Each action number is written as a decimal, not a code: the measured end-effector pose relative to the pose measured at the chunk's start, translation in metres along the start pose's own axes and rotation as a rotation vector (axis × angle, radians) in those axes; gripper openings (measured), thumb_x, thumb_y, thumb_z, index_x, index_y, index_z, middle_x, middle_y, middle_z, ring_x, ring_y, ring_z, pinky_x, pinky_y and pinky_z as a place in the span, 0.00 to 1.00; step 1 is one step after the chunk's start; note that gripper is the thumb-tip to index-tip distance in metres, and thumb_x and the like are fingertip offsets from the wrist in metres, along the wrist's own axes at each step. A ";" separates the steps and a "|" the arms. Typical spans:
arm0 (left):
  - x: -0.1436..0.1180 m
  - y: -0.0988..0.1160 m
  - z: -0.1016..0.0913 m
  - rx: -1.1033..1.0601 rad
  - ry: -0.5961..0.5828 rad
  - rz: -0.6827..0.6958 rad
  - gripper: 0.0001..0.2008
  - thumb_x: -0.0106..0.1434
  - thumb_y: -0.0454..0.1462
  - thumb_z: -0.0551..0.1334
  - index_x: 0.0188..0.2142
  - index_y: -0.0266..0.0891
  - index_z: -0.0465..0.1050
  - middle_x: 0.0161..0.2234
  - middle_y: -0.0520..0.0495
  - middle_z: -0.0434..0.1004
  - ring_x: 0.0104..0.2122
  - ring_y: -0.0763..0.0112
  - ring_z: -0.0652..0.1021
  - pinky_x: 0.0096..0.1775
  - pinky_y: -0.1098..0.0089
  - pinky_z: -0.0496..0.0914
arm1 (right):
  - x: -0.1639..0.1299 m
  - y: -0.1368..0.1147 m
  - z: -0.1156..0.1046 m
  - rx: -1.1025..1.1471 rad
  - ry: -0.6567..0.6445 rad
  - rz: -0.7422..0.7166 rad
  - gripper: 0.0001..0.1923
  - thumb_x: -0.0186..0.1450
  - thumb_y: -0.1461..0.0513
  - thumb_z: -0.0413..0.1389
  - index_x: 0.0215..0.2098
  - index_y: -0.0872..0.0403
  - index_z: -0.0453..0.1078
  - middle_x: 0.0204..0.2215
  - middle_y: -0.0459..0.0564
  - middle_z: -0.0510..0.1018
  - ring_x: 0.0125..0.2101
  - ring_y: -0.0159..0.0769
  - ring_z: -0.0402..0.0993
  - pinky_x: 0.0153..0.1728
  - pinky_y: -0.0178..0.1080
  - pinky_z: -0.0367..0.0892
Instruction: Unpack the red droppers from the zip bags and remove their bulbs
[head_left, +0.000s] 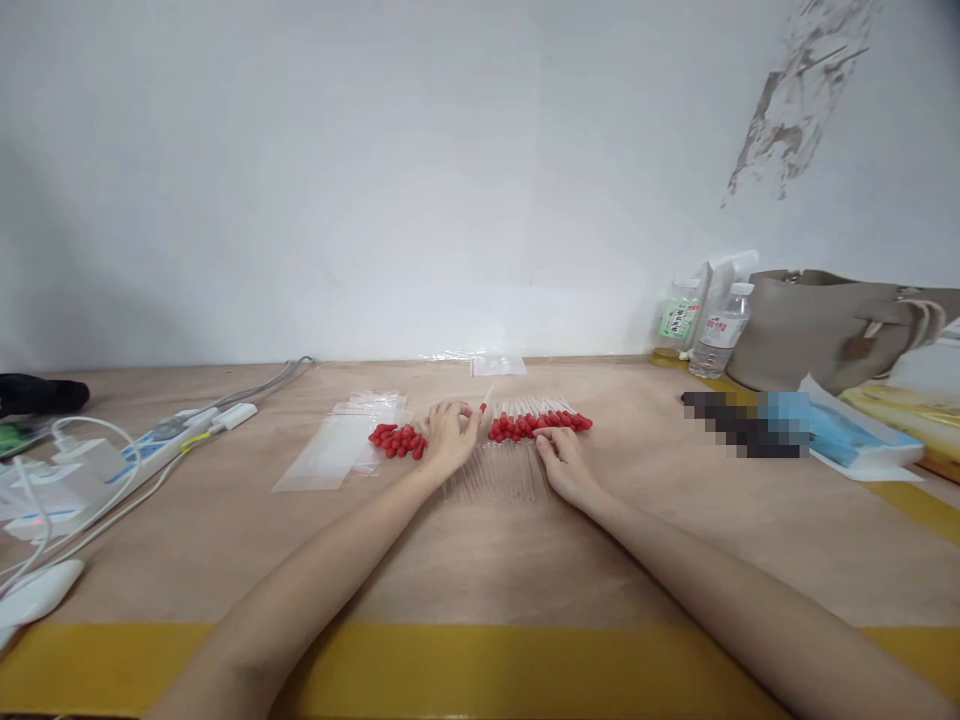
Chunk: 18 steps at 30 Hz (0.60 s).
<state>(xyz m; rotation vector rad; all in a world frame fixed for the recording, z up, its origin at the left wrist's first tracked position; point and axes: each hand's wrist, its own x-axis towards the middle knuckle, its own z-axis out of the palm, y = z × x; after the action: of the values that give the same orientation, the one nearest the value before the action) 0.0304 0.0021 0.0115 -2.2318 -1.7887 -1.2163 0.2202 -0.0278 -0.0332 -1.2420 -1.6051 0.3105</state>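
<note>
At the middle of a wooden counter (pixel 480 560) set against a white wall, I have both bare hands down on a spread of small clear plastic droppers with red bulbs (pixel 538 424). My left hand (pixel 448 438) sits between two clusters, the smaller red-bulbed bunch (pixel 398 440) just to its left, and its fingers (pixel 471 418) pinch what looks like a single dropper by the bulb end, its thin stem angled up and away. My right hand (pixel 564 462) lies flat and released, its fingers (pixel 546 436) touching the near edge of the larger row, gripping nothing that I can make out. Clear stems (pixel 499 478) fan towards me between the two hands. Empty clear bags (pixel 341 448) lie stacked just left of the droppers, with one more bag (pixel 498 365) near the wall. A power strip (pixel 161 445) with cables sits far left; two bottles (pixel 709 330) and a beige handbag (pixel 832 325) stand far right. I judge these droppers very light, slippery along the stiff thin stems and soft at the rubbery bulbs, so the bulb is the surer place to pinch; the pile will scatter under a careless sweep
</note>
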 end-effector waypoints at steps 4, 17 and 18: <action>-0.024 -0.014 -0.024 -0.044 0.079 0.160 0.08 0.61 0.41 0.53 0.31 0.40 0.66 0.38 0.47 0.72 0.41 0.62 0.68 0.43 0.58 0.57 | 0.003 0.005 0.004 0.152 -0.052 0.069 0.14 0.62 0.57 0.44 0.37 0.55 0.66 0.36 0.54 0.71 0.36 0.38 0.69 0.38 0.45 0.66; -0.056 -0.032 -0.056 -0.024 -0.032 0.492 0.04 0.61 0.37 0.53 0.33 0.40 0.65 0.34 0.49 0.74 0.38 0.67 0.71 0.47 0.59 0.54 | -0.003 -0.004 -0.010 0.253 -0.119 0.079 0.18 0.62 0.51 0.45 0.39 0.55 0.67 0.38 0.52 0.74 0.40 0.37 0.70 0.41 0.43 0.65; -0.057 -0.030 -0.055 -0.030 -0.029 0.496 0.04 0.61 0.37 0.53 0.33 0.40 0.65 0.34 0.49 0.74 0.38 0.67 0.71 0.47 0.59 0.54 | -0.006 -0.010 -0.013 0.223 -0.144 0.023 0.18 0.63 0.52 0.44 0.40 0.54 0.68 0.38 0.52 0.74 0.41 0.37 0.69 0.42 0.42 0.64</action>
<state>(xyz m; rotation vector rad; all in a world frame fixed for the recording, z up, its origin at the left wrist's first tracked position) -0.0259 -0.0602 0.0037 -2.5017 -1.1156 -1.1077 0.2250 -0.0418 -0.0235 -1.0871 -1.6285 0.5886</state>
